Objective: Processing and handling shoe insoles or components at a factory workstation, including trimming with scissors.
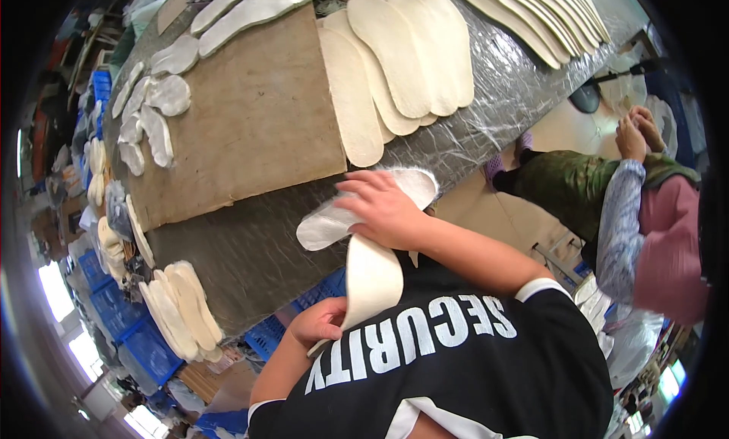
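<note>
My left hand point(320, 322), low and close to my body, is closed on the edge of a cream insole point(374, 276). This insole stands bent and tilted, its far end reaching up to my right hand point(386, 211). The right hand lies with fingers spread over a white, fuzzy-edged insole point(323, 228) at the near edge of the table, covering its middle. Slight blur softens the right fingertips. Whether the right palm also touches the cream insole is hidden.
A brown board point(250, 120) lies on the plastic-covered table point(250, 264). Around it are cream insoles point(391, 52) fanned behind, more insoles point(531, 17) far right, white pieces point(156, 112) at left and an insole stack point(182, 306) near left. Another person point(645, 203) sits at right.
</note>
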Tool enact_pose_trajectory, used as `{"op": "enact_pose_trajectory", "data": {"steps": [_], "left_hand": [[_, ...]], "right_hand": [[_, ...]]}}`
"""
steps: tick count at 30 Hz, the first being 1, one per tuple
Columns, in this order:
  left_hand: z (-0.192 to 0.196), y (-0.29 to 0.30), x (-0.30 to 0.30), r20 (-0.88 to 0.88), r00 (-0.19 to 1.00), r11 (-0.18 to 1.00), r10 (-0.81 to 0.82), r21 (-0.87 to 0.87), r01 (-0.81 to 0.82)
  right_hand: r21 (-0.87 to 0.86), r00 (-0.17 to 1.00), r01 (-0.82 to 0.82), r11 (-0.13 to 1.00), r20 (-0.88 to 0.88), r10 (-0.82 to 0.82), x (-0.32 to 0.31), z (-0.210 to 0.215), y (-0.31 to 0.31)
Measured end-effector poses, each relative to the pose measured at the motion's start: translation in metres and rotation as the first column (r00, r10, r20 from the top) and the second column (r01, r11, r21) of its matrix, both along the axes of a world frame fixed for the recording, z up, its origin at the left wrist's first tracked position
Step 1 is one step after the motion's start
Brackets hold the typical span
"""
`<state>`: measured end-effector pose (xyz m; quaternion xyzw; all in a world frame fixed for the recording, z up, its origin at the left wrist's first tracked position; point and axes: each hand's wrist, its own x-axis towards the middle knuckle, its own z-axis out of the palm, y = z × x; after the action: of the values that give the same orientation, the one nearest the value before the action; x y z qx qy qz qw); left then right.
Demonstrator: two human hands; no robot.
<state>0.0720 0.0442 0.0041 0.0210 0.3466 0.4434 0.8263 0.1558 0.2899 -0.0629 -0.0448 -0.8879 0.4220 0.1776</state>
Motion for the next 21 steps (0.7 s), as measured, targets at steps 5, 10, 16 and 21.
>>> {"op": "enact_pose_trajectory", "data": {"steps": [5,10,16,21], "left_hand": [[0.0,-0.016,-0.002,0.015,0.991,0.991,0.132,0.025,-0.133],[-0.009,-0.049,-0.018,-0.013,0.993,0.991,0.117,-0.063,-0.118],[0.003,-0.056,-0.026,-0.056,0.984,0.985,0.17,0.025,-0.168],[0.015,-0.05,-0.033,-0.022,0.994,0.993,0.111,-0.035,-0.112]], "right_hand": [[0.343,0.978,-0.191,0.92,0.15,0.147,-0.026,-0.033,-0.025],[0.35,0.957,-0.281,0.894,0.176,0.232,-0.033,-0.031,-0.052],[0.295,0.951,-0.308,0.904,0.06,0.304,-0.04,-0.04,-0.09],[0.31,0.952,-0.208,0.928,-0.155,0.265,-0.045,-0.052,-0.094]]}}
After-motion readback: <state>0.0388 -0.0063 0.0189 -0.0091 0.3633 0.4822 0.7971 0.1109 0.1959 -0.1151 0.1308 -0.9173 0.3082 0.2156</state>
